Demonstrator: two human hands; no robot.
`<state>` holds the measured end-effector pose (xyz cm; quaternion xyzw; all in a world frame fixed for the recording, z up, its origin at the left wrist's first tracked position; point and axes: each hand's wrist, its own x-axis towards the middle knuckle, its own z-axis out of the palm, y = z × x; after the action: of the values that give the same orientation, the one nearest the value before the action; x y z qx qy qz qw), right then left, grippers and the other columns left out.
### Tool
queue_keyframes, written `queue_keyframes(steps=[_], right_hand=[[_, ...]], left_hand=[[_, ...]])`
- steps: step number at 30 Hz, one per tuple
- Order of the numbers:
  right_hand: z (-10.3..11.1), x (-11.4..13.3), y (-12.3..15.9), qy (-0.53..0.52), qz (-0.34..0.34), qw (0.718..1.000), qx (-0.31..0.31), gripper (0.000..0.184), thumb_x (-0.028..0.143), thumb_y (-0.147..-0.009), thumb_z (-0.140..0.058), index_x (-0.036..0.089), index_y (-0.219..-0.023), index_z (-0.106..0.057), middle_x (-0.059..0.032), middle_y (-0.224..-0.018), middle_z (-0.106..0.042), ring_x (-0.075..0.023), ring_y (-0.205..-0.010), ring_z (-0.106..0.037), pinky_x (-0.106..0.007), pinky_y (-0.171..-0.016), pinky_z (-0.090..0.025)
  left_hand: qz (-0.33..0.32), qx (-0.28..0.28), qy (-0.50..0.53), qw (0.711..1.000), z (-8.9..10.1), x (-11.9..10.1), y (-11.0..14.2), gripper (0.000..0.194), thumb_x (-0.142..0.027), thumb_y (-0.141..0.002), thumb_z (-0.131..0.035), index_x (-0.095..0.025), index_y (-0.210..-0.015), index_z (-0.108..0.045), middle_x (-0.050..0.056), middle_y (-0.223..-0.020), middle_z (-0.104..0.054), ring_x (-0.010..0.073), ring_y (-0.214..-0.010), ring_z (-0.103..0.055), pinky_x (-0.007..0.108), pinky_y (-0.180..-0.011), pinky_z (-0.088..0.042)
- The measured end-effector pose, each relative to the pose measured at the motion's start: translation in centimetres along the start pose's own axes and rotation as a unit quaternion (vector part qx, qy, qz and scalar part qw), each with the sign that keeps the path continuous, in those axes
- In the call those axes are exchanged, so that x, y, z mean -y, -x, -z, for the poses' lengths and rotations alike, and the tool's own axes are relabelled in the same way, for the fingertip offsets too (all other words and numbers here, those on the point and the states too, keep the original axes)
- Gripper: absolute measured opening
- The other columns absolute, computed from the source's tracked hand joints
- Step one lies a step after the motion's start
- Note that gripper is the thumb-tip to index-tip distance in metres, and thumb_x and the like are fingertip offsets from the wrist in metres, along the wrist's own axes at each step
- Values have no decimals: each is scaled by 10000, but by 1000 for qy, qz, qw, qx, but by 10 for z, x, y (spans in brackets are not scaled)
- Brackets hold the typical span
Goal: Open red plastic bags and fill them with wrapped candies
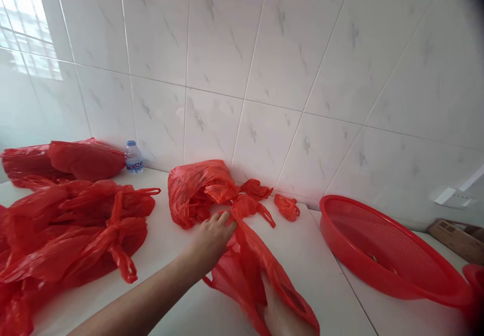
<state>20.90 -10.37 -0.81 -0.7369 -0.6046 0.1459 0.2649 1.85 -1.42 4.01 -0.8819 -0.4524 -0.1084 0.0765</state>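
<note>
My left hand (216, 239) is closed on the upper end of a red plastic bag (242, 265) above the white table. My right hand (278, 303) reaches into this bag from the lower right; only the wrist and part of the forearm show, and the fingers are hidden by the red film. Just beyond my left hand lies a folded bundle of red plastic bags (196, 187). Smaller crumpled red bags (247, 206) rest to its right, along with one small red bag (287, 208) lying apart.
Knotted red bags (71, 240) pile up at the left, with more red bag packs (86, 159) behind. A water bottle (133, 157) stands by the tiled wall (215, 48). At the right, a large red plastic basket (378, 255) leans tilted, near a cardboard box (457, 240).
</note>
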Motion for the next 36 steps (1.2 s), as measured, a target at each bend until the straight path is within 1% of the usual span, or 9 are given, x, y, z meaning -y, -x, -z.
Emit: queue_keyframes(steps=[6, 12, 14, 18, 21, 24, 28, 31, 36], right_hand=[[19, 7, 25, 28, 17, 985, 172, 699, 325, -786, -558, 312, -1442, -316, -24, -1459, -400, -260, -1327, -385, -391, -1028, -401], [23, -1, -15, -47, 90, 991, 93, 554, 286, -675, -661, 358, -1222, -603, -11, -1351, -533, -309, -1281, -431, -444, -1041, -357], [19, -14, -33, -38, 38, 992, 118, 600, 226, -611, -683, 324, -1201, -624, -40, -1304, -575, -318, -1221, -488, -442, -999, -383], [13, -37, -47, -108, 12, 980, 168, 625, 197, -601, -658, 308, -1214, -608, -45, -1187, -652, -264, -1036, -616, -335, -806, -479], [11, -40, -43, -106, 26, 980, 166, 695, 179, -538, -694, 330, -1211, -602, -30, -1171, -659, -271, -1038, -611, -312, -755, -477], [8, -40, -39, -85, 37, 980, 174, 738, 192, -511, -712, 335, -1223, -580, -28, -1132, -672, -274, -990, -623, -314, -710, -470], [6, -44, -36, -59, 27, 981, 185, 771, 204, -486, -739, 298, -1231, -566, -55, -1131, -667, -292, -1018, -606, -336, -743, -464], [9, -52, -36, -102, 33, 975, 194, 757, 235, -528, -747, 305, -1253, -542, -47, -1190, -637, -272, -1062, -589, -330, -795, -472], [15, -62, -42, -253, 13, 959, 129, 487, 520, -816, -518, 215, -1189, -595, -91, -1238, -603, -236, -1147, -551, -349, -940, -435]], left_hand=[[-101, 35, 6, 994, -9, -6, 15, 852, -223, -536, -836, -287, -1278, -421, 143, -1449, -359, 364, -1305, -339, 592, -1000, -322], [-160, 152, 60, 973, -17, -9, 26, 1075, -181, -460, -812, -321, -1399, -308, 167, -1540, -200, 423, -1395, -152, 691, -1037, -169], [-147, 188, 63, 969, -18, -4, 31, 1006, -121, -462, -781, -331, -1364, -389, 154, -1533, -232, 436, -1375, -214, 640, -1029, -260], [-131, 178, 74, 972, -10, -1, 39, 539, -90, -532, -714, -270, -1037, -656, 117, -1436, -422, 408, -1313, -361, 533, -985, -374], [-126, 143, 112, 975, 4, -9, 35, 264, -99, -634, -639, -235, -859, -662, 79, -1102, -647, 303, -1072, -582, 434, -881, -452], [-113, 84, 131, 981, 10, -19, 23, 251, -107, -728, -572, -228, -940, -632, 57, -973, -657, 234, -921, -618, 358, -807, -474], [-107, 26, 142, 984, -14, -8, 5, 525, -182, -664, -703, -267, -1163, -564, 102, -1416, -439, 344, -1330, -321, 568, -1063, -221], [8, 63, 294, 954, -45, 16, -5, 596, -202, -496, -794, -255, -1068, -635, 111, -1445, -413, 408, -1388, -164, 630, -1078, -42], [109, 30, 452, 885, -68, 36, -7, 112, -291, -711, -617, -212, -775, -662, 68, -962, -680, 275, -986, -599, 396, -902, -425]])
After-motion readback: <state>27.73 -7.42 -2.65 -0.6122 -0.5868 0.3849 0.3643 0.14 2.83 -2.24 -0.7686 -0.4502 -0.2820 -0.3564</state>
